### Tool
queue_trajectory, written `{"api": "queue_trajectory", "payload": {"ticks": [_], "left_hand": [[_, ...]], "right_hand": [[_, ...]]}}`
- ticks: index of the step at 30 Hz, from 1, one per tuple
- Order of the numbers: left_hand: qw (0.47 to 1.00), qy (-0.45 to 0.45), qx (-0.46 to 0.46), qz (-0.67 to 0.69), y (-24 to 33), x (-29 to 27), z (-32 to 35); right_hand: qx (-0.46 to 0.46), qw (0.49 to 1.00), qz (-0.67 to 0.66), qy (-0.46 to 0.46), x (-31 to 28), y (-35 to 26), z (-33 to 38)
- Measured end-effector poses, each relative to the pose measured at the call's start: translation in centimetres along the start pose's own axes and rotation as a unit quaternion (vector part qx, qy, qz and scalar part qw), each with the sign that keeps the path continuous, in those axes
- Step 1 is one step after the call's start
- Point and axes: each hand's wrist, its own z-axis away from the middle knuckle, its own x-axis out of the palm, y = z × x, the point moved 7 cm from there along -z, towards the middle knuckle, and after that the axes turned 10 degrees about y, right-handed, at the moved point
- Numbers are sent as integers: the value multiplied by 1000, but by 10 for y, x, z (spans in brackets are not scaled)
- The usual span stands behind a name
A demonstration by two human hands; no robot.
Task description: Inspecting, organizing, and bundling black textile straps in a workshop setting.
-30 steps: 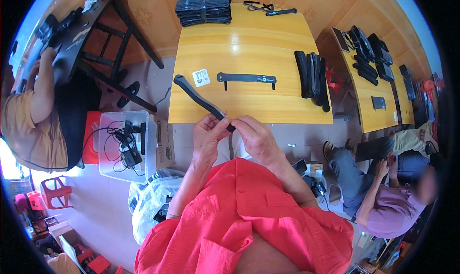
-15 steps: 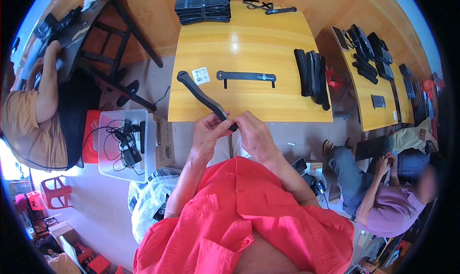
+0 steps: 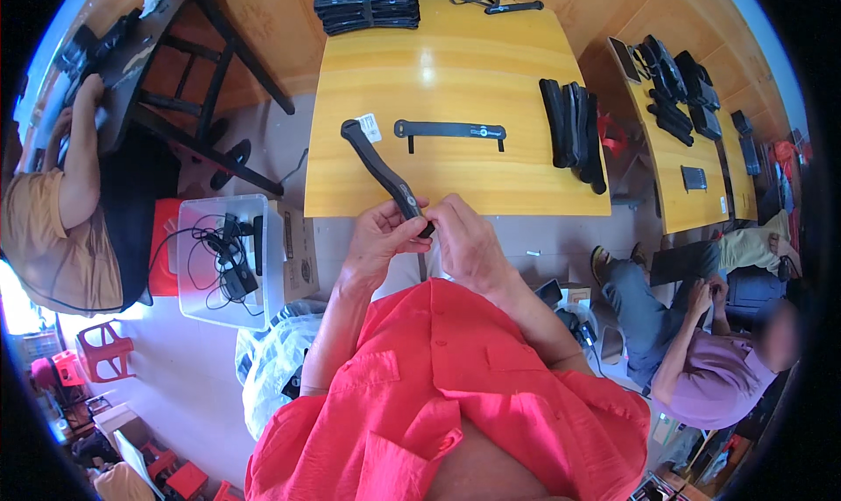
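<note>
A black strap with a rounded, looped end slants from my hands over the front edge of the yellow table. My left hand grips it near its lower end, thumb on top. Close beside it, the bent fingers of my right hand pinch at that same end; the exact spot they hold is hidden. The strap's far end partly covers a white label on the table. Another black strap lies flat beyond my hands, with two short tabs hanging from its lower side.
Stacked black straps stand at the table's back left, black bundles at its right. A clear bin with cables and a plastic bag are at left. One person works left, another sits right.
The strap's far end has swung slightly right, over part of the label, and its printed face shows more. Both hands keep hold of it. The whole view has shifted slightly.
</note>
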Motion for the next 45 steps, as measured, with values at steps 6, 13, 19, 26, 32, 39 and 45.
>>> {"api": "queue_trajectory", "payload": {"ticks": [6, 13, 19, 26, 32, 39, 45], "left_hand": [[1000, 2, 9, -5, 5, 4, -1], [999, -35, -33, 18, -6, 15, 3], [1000, -15, -18, -1, -8, 16, 4], [995, -46, -35, -77, -14, 23, 10], [998, -18, -33, -56, -26, 32, 6], [991, -60, 20, -114, -23, 48, 11], [981, -122, 8, -151, -28, 51, 23]], "right_hand": [[38, 999, -2, 28, -3, 10, -6], [84, 995, -50, 22, -13, 24, -11], [140, 965, -221, -11, -14, 30, -1], [254, 893, -371, 12, -4, 46, 19], [234, 947, -221, 18, -10, 37, 20], [192, 969, -114, 109, -32, 49, 13], [340, 897, -177, 222, -58, 113, 15]]}}
